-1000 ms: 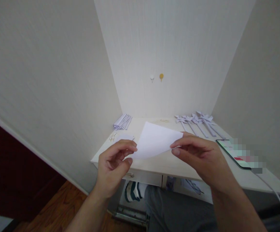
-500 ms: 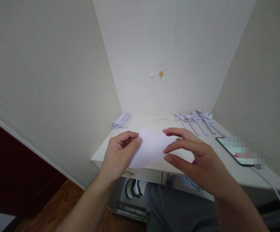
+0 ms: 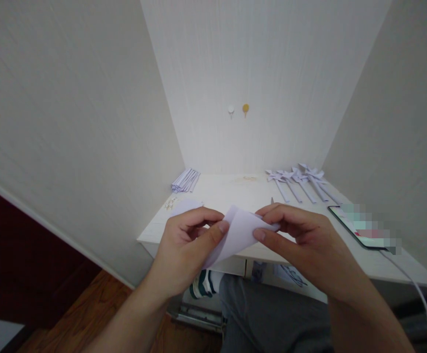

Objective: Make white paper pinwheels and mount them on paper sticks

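Left hand (image 3: pixel 186 242) and right hand (image 3: pixel 302 240) both pinch a folded white paper sheet (image 3: pixel 237 233) at frame centre, above the tabletop (image 3: pixel 235 193) edge. Uneven pressure could skew the crease; finished paper pinwheels (image 3: pixel 302 179) lie upper right.

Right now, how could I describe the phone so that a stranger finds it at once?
Look at the white desk in the wall niche and follow its right side toward the near edge. The phone lies flat there, nearer than the paper pinwheels. It alone is dark-rimmed, with a lit screen and a white cable.
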Demonstrator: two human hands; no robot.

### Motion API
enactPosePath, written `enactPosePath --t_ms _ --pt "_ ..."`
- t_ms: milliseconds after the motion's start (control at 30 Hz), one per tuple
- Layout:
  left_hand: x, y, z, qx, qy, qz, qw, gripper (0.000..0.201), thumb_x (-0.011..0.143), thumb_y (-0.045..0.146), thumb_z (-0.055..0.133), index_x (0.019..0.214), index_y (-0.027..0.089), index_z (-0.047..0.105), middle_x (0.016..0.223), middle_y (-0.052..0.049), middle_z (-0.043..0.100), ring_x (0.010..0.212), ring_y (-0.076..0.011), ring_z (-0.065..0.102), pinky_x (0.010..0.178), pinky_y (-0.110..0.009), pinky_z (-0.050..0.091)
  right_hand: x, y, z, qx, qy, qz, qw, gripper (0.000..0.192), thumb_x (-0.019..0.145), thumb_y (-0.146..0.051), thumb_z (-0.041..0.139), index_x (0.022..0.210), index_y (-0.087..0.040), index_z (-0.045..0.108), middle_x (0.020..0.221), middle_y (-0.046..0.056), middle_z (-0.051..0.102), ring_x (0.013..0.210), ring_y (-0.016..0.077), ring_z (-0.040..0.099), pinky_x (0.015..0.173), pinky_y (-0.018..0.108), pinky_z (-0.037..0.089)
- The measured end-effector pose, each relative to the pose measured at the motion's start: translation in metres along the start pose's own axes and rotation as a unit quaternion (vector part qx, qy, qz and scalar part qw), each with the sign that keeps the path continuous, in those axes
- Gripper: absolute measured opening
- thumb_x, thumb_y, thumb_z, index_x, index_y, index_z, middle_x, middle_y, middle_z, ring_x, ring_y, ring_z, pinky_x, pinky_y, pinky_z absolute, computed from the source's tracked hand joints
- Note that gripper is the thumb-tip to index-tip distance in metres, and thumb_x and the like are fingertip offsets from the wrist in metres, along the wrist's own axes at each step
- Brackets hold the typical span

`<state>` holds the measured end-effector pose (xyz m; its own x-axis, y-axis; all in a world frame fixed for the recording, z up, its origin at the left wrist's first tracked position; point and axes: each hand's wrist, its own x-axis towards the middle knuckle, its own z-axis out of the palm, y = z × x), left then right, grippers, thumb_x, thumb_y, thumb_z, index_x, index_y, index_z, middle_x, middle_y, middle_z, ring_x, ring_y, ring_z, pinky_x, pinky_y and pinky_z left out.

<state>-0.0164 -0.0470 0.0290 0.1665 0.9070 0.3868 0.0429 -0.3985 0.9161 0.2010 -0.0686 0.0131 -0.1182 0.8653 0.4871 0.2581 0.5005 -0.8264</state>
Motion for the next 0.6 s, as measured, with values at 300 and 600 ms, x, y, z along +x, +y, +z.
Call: enactPosePath --t_ms 300,600 --pt "-0.004 0.004 0.002 0.024 -0.018 0.029 0.999 0.023 0.089 0.036 0.073 0.075 0.02 0.081 0.066 -0.003 0.069 0.057 -0.0132 0.057 0.047 -0.021 0.042 0.0 -0.004 0.001 -0.044 0.029 -0.02 0.998 0.01 0.09 -0.031 0.077 0.083 -0.024 0.073 0.084 0.004 0.073 0.076 0.0201 0.065 0.061 0.031 0.05" --pt "-0.009 0.002 0.002 0.02 -0.007 0.026 0.999 0.004 0.086 0.023 0.078 0.084 0.021 0.081 0.078 -0.001 0.073 0.07 -0.0121 0.062 0.055 -0.017 0.046 -0.004 -0.013 0.001 -0.074 0.029 -0.021 0.997 0.013 0.093 -0.031 0.075 0.083 -0.023 0.071 0.085 0.002 0.071 0.077 0.0177 0.063 0.065 0.03 0.047"
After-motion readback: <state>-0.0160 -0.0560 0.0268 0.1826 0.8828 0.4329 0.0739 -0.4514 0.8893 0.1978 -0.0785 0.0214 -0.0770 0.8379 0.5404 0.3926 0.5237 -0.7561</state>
